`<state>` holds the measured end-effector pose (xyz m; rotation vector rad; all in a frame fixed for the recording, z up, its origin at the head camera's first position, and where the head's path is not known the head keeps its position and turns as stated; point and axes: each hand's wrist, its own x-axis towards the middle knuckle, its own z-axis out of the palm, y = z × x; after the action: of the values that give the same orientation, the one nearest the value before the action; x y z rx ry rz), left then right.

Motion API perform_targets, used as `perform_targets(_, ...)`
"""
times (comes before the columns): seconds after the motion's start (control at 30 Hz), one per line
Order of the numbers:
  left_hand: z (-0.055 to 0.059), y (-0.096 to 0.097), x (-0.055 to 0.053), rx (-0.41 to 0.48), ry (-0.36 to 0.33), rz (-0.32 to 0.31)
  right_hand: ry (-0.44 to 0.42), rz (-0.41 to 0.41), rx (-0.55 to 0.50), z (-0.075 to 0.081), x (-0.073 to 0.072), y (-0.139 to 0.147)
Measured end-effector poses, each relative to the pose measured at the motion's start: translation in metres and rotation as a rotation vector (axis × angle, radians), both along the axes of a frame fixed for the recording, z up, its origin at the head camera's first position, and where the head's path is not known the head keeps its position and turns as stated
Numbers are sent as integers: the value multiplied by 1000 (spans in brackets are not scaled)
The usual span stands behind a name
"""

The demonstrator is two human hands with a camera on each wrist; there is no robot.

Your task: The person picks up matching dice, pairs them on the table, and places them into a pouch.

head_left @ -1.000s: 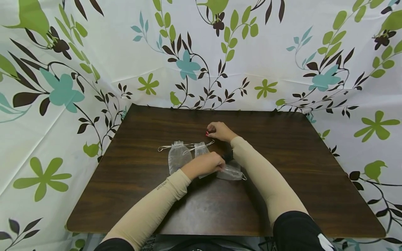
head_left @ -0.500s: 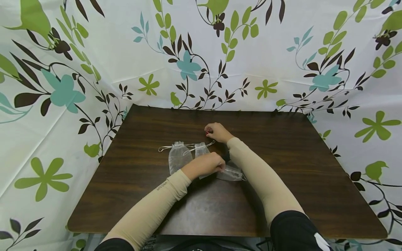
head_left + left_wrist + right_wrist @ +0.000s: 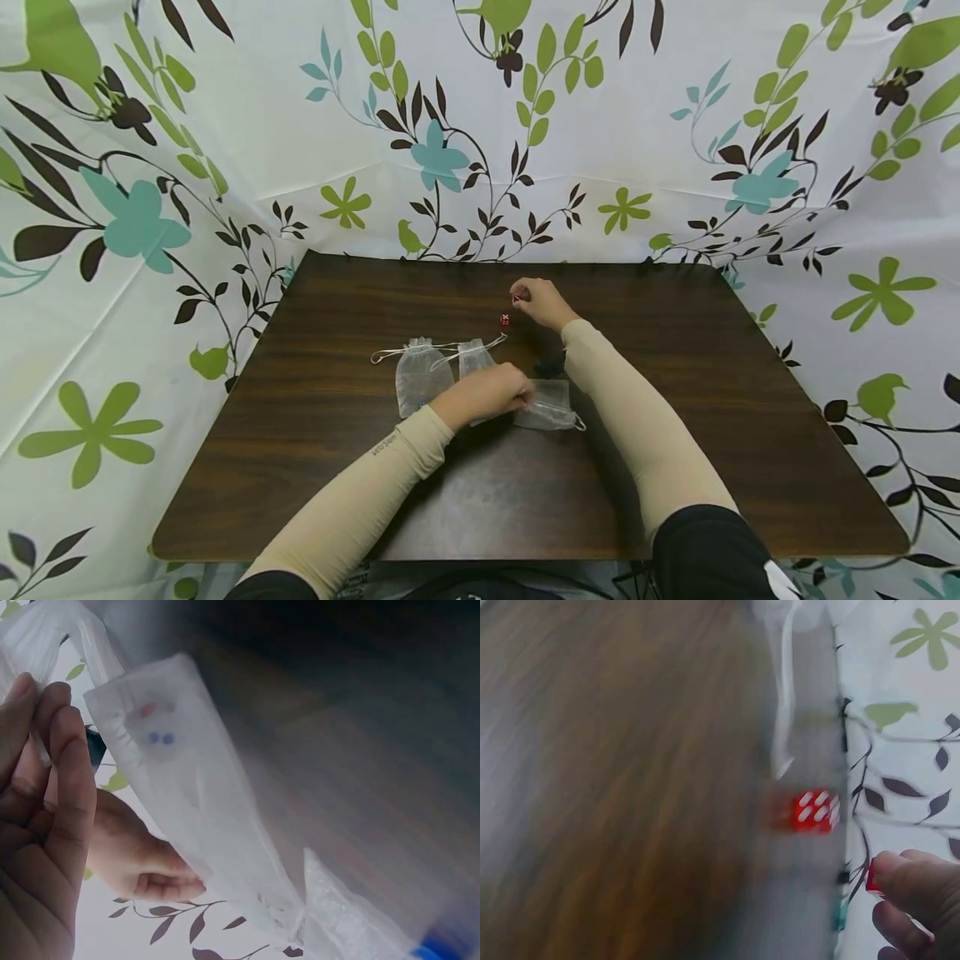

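My right hand is over the far middle of the table, pinching a red die between thumb and fingertips. Just left of it, a second red die with white pips rests on the table. My left hand pinches the edge of a sheer white drawstring pouch, whose cord loop points right. Two more such pouches lie to the left: one pouch in full, and a middle pouch partly hidden by my left hand. Red and blue spots show through one pouch in the left wrist view.
The brown wooden table extends widely on both sides. A dark object lies between my forearms. Something blue shows beside the leftmost pouch in the left wrist view. A leaf-patterned cloth hangs behind the table.
My right hand has moved right and farther back, leaving one red die on the table with another still in its fingers. My left hand stays on the pouch.
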<state>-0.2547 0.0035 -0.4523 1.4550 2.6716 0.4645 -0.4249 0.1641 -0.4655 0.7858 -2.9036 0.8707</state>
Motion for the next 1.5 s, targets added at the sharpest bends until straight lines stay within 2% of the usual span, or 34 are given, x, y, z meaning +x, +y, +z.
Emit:
perform_targets(0.23, 0, 0, 1, -10, 16, 12, -41, 8, 83, -15, 3, 11)
perform_targets(0.4, -1, 2, 0, -20, 11, 7, -54, 8, 69, -20, 7, 11)
perform_targets(0.8, -1, 1, 0, -13, -3, -5, -44, 40, 50, -22, 9, 0)
perform_targets(1.03, 2, -1, 1, -15, -15, -10, -51, 33, 57, -23, 10, -5)
perform_targets(1.2, 2, -1, 2, -10, -1, -14, -49, 49, 57, -21, 10, -6)
perform_targets(1.33, 1, -1, 2, -5, 11, -11, -24, 74, 62, -20, 10, -7)
perform_targets(1.5, 0, -1, 2, 4, -8, -4, -2, 98, 74, -22, 9, -9)
